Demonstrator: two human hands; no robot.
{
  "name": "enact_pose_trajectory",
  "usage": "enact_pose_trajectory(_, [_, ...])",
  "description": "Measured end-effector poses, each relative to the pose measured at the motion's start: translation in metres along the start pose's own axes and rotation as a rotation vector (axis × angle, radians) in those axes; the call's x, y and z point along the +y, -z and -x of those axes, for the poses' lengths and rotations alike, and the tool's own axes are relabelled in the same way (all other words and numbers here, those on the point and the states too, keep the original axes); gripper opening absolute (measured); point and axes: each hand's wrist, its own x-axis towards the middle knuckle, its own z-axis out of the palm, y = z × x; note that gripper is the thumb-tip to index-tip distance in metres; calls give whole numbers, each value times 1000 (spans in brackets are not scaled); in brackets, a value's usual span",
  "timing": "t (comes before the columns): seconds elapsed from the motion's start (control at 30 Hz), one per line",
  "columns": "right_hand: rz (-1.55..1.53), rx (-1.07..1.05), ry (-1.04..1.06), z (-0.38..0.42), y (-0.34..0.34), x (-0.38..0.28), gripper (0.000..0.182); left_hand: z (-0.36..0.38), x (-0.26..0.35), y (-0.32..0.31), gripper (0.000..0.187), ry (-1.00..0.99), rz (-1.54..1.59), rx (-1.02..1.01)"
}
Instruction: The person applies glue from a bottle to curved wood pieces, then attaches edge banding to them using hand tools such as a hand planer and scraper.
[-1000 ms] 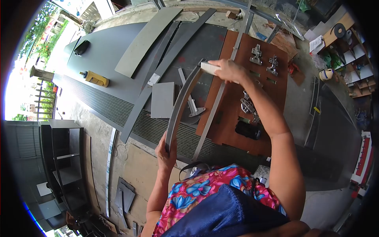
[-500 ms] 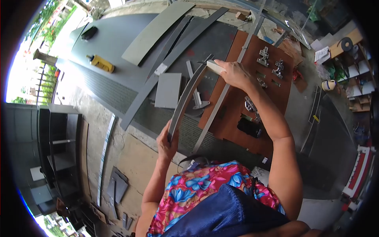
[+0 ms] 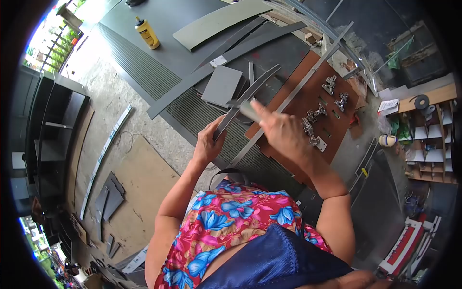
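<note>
A long, narrow dark grey strip of board stands on edge, running from my left hand out over the worktable. My left hand is closed around its near end. My right hand grips a pale, block-like tool, blurred by motion, with a thin dark piece jutting out at its left end. That thin piece is at the strip, about midway along; whether it touches cannot be made out. Just beyond the strip, a square grey panel lies on the table.
A brown board with several metal hinges lies to the right, crossed by a long metal bar. A yellow bottle and long panels are farther back. A shelf unit stands far right.
My right hand and the pale tool have moved along the strip from its far end toward my body. My left hand still holds the near end. The head view has shifted.
</note>
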Motion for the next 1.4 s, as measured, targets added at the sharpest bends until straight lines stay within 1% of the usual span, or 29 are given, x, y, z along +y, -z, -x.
enact_pose_trajectory(0.03, [-19, -43, 40, 5, 4, -13, 48, 0, -2, 0, 45, -15, -1, 11])
enact_pose_trajectory(0.07, [-13, -43, 37, 7, 0, -16, 48, 0, -4, -1, 45, -28, -2, 22])
enact_pose_trajectory(0.17, [73, 15, -70, -10, 4, 0, 47, 1, -7, 3, 47, -33, -18, 33])
enact_pose_trajectory(0.2, [-3, 52, -178, -18, -1, 16, 53, 1, -6, 5, 48, -25, -14, 36])
enact_pose_trajectory(0.23, [64, 97, -177, -23, -1, 27, 44, 4, -5, 6, 49, -20, -9, 39])
enact_pose_trajectory(0.27, [51, 129, -158, -21, -4, 31, 46, 9, -3, 8, 51, 87, 12, -5])
enact_pose_trajectory(0.3, [39, 165, -133, -22, -4, 32, 48, 14, -6, 10, 51, 101, -6, -10])
enact_pose_trajectory(0.37, [125, -1, -121, -11, -1, 7, 51, 31, -22, 10, 52, 142, -43, -20])
enact_pose_trajectory(0.4, [108, 3, -27, -2, -8, 2, 52, 42, -37, 5, 42, 60, -51, 80])
enact_pose_trajectory(0.5, [45, -43, -229, -6, -4, 7, 52, 66, -53, 8, 30, 185, 60, 32])
enact_pose_trajectory(0.53, [114, -20, -283, -12, -12, 29, 51, 70, -52, 12, 24, 290, 54, -18])
enact_pose_trajectory(0.57, [123, 22, -231, -14, -19, 46, 49, 75, -53, 11, 25, 281, 51, -23])
enact_pose_trajectory(0.6, [107, 42, -224, -11, -26, 48, 50, 76, -55, 9, 25, 265, 45, -18])
enact_pose_trajectory(0.63, [93, 62, -208, -9, -26, 43, 51, 72, -54, 8, 26, 248, 39, -6])
enact_pose_trajectory(0.67, [41, 40, -165, -4, -28, 34, 54, 73, -52, 6, 26, 190, 49, 31])
enact_pose_trajectory(0.7, [11, 15, -116, 2, -24, 14, 55, 73, -47, 5, 26, 178, 59, 44])
enact_pose_trajectory(0.77, [-10, -16, -89, 5, -17, -3, 54, 67, -39, 5, 26, 147, 77, 63])
enact_pose_trajectory(0.8, [-11, 16, -130, 2, -17, 5, 54, 65, -33, 7, 27, 236, 61, 17])
enact_pose_trajectory(0.87, [58, 89, -204, -16, -21, 47, 52, 61, -22, 10, 27, 179, 46, 35])
enact_pose_trajectory(0.9, [128, 13, -323, -27, -19, 62, 50, 61, -19, 11, 27, 152, 38, 45])
enact_pose_trajectory(0.93, [149, -4, -356, -36, -24, 82, 50, 59, -19, 11, 24, 114, 22, 49])
enact_pose_trajectory(0.97, [165, -23, -390, -43, -34, 99, 49, 59, -17, 11, 24, 127, 33, 51])
enact_pose_trajectory(1.03, [160, -33, -432, -57, -43, 113, 49, 58, -13, 12, 24, 156, 51, 55])
enact_pose_trajectory(1.13, [150, -16, -458, -72, -62, 140, 49, 56, -9, 17, 25, 298, -7, -34])
enact_pose_trajectory(1.17, [146, -2, -459, -77, -69, 150, 49, 55, -9, 18, 25, 301, -12, -34])
enact_pose_trajectory(1.27, [214, -84, -473, -87, -92, 182, 46, 55, -8, 15, 26, 285, -12, -12])
enact_pose_trajectory(1.33, [161, -35, -482, -81, -89, 177, 45, 52, -6, 14, 27, 232, 3, 30])
enact_pose_trajectory(1.4, [102, 43, -514, -82, -84, 182, 43, 45, 0, 17, 27, 258, -11, -8])
